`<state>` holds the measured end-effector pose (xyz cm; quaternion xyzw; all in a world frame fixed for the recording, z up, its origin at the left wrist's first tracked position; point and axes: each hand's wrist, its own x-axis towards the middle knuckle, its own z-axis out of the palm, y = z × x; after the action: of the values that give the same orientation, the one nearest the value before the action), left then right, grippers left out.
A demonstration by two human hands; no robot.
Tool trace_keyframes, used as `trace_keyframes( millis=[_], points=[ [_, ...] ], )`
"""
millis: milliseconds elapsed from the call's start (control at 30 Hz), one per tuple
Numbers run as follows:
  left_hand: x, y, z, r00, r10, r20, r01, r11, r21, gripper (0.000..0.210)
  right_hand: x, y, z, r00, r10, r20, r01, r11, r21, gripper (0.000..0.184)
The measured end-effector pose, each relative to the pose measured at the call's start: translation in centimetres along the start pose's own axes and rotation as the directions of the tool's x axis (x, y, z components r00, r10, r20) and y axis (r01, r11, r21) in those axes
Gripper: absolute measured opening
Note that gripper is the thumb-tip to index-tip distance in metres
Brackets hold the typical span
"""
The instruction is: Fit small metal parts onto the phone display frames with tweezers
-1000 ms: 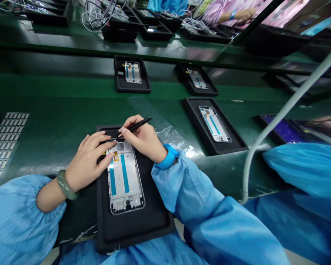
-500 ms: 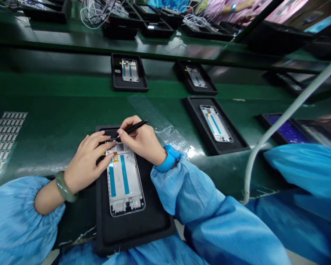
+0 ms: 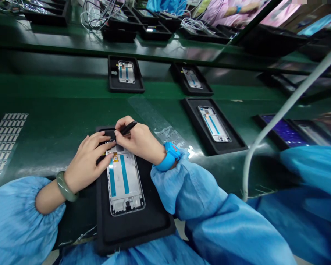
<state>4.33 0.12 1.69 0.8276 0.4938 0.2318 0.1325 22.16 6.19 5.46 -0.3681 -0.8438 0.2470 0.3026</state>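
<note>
Clearly, the phone frame (image 3: 129, 180) lies flat in a black tray (image 3: 138, 233) at the near edge of the green bench (image 3: 60, 121), straight in front of the person. Its silvery inner side faces up, with 2 blue strips (image 3: 124, 175) running lengthwise and a small orange flex piece (image 3: 115, 157) near the top. The left hand (image 3: 85, 160), a green bangle (image 3: 66, 187) at its wrist, is spread palm down, its fingertips resting at the frame's upper left end. The right hand (image 3: 140, 140), with a blue wristband (image 3: 167, 158), pinches a pen-like black tool (image 3: 129, 127) between thumb and fingers over the frame's top end; the tool's tip is hidden by the fingers, so I cannot tell what it touches. Just beyond the right wrist lies a strip of clear film (image 3: 147, 110). Farther off, 3 more trays (image 3: 194, 125) each hold a similar frame (image 3: 214, 125). To the left is a sheet of pale labels (image 3: 7, 141). On the right a pale hose (image 3: 260, 136) curves past a co-worker's blue sleeve (image 3: 314, 165), and white cables (image 3: 95, 16) sit tangled along the back shelf (image 3: 79, 40).
</note>
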Motion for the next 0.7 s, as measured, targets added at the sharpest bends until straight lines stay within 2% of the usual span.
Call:
trace_keyframes(
  millis=[133, 200, 267, 333, 367, 500, 700],
  points=[
    [-0.1, 0.0, 0.0, 1.000, 0.000, -0.005, 0.000, 1.000, 0.015, 0.027, -0.1, -0.1, 0.2, 0.998, -0.045, 0.044, 0.047, 0.998, -0.049, 0.003],
    [-0.1, 0.0, -0.1, 1.000, 0.003, 0.005, -0.003, 1.000, 0.015, 0.029, -0.4, 0.6, 0.5, 0.999, 0.033, -0.025, -0.032, 0.999, 0.037, 0.002],
    [-0.2, 0.0, -0.2, 1.000, 0.010, 0.023, -0.011, 1.000, 0.013, 0.031, -0.7, 1.5, 0.7, 0.978, 0.174, -0.114, -0.148, 0.966, 0.210, 0.006],
    [-0.2, 0.0, -0.3, 0.999, 0.018, 0.034, -0.019, 1.000, 0.012, 0.034, -1.0, 2.3, 0.9, 0.952, 0.270, -0.143, -0.204, 0.911, 0.358, 0.011],
    [-0.3, 0.1, -0.3, 0.999, 0.021, 0.037, -0.021, 1.000, 0.013, 0.035, -1.1, 2.5, 0.9, 0.951, 0.278, -0.136, -0.206, 0.897, 0.391, 0.012],
    [-0.3, 0.1, -0.3, 0.999, 0.021, 0.039, -0.021, 1.000, 0.011, 0.038, -1.0, 2.4, 0.9, 0.971, 0.225, -0.086, -0.186, 0.926, 0.329, 0.008],
    [-0.3, 0.1, -0.3, 0.999, 0.015, 0.046, -0.016, 1.000, 0.011, 0.039, -1.0, 2.0, 0.8, 0.974, 0.210, -0.080, -0.178, 0.937, 0.299, 0.009]
  ],
)
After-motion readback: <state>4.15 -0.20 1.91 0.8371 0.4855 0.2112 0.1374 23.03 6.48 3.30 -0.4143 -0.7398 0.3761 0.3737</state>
